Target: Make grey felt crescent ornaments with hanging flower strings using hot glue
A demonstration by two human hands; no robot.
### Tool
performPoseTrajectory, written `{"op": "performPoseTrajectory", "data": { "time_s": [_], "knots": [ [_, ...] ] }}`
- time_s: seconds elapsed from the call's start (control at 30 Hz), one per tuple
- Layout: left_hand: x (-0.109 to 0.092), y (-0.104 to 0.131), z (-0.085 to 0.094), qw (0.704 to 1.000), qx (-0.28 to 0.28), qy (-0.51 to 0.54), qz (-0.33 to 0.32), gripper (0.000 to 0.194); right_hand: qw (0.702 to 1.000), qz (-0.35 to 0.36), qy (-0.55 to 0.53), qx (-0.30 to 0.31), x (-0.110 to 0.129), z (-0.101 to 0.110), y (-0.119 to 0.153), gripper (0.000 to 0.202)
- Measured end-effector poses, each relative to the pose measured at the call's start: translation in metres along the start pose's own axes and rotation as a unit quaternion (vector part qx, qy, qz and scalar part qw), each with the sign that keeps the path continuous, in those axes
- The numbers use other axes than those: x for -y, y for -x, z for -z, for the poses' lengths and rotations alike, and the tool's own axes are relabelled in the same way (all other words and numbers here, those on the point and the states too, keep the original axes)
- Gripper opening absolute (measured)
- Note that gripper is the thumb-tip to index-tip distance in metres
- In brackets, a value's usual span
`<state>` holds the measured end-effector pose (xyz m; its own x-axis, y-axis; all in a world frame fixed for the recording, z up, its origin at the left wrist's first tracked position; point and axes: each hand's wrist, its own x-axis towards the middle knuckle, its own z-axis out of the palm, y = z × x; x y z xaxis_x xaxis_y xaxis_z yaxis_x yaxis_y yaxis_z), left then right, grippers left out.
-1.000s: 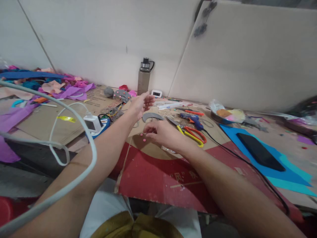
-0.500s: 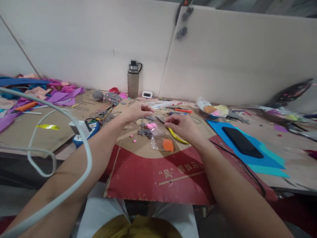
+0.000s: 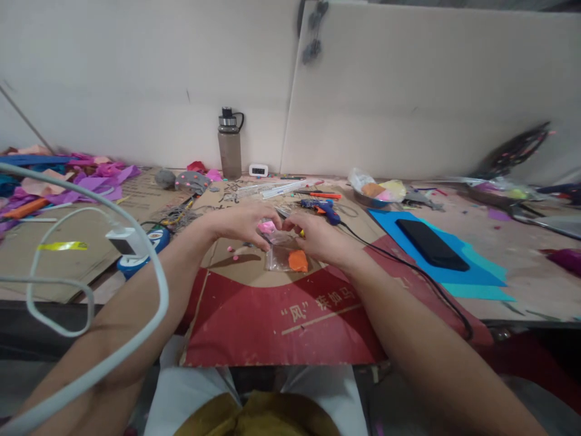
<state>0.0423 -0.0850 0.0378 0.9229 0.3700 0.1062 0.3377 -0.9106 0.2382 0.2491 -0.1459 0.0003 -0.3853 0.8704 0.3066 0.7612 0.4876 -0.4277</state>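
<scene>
My left hand [image 3: 247,223] arches over the cardboard with thumb and fingers apart, beside the pink clay [image 3: 267,226]. My right hand [image 3: 313,235] faces it, its curled fingertips close to the left fingertips. A gap between its finger and thumb shows a bit of a yellow handle [image 3: 302,233]; the rest is hidden under the hand. I see nothing held in either hand. Just below the hands lies a clear plastic bag [image 3: 276,259] with orange clay [image 3: 298,261]. Small pink balls [image 3: 235,258] are left of the bag.
A blue glue gun [image 3: 327,211] with a black cord lies behind my right hand. To the right, a phone [image 3: 431,243] rests on blue sheets [image 3: 472,280]. A bottle [image 3: 230,148] stands at the back. A white cable [image 3: 158,278] loops across the left, near a charger [image 3: 128,243].
My left hand has come down and its thumb has spread from the fingers. My right hand has moved left, over the yellow handle, uncovering the glue gun. The view has shifted slightly.
</scene>
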Motion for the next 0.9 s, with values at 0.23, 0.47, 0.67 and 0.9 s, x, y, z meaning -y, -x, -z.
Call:
{"op": "performPoseTrajectory", "data": {
  "time_s": [0.23, 0.47, 0.67, 0.9],
  "knots": [
    [0.007, -0.01, -0.015, 0.993, -0.114, -0.016, 0.033, 0.014, 0.999, -0.021, -0.019, -0.035, -0.012, -0.008, -0.004, 0.033],
    [0.0, -0.006, -0.001, 0.925, -0.316, 0.102, 0.187, 0.012, 0.977, -0.015, -0.126, -0.17, 0.001, -0.009, -0.012, 0.02],
    [-0.01, -0.01, -0.005, 0.871, -0.325, 0.329, 0.167, 0.015, 0.943, -0.048, -0.221, -0.242, 0.003, -0.015, -0.02, 0.024],
    [-0.019, -0.012, -0.006, 0.852, -0.297, 0.396, 0.172, 0.02, 0.929, -0.057, -0.266, -0.252, 0.003, -0.016, -0.022, 0.026]
  ]
}}
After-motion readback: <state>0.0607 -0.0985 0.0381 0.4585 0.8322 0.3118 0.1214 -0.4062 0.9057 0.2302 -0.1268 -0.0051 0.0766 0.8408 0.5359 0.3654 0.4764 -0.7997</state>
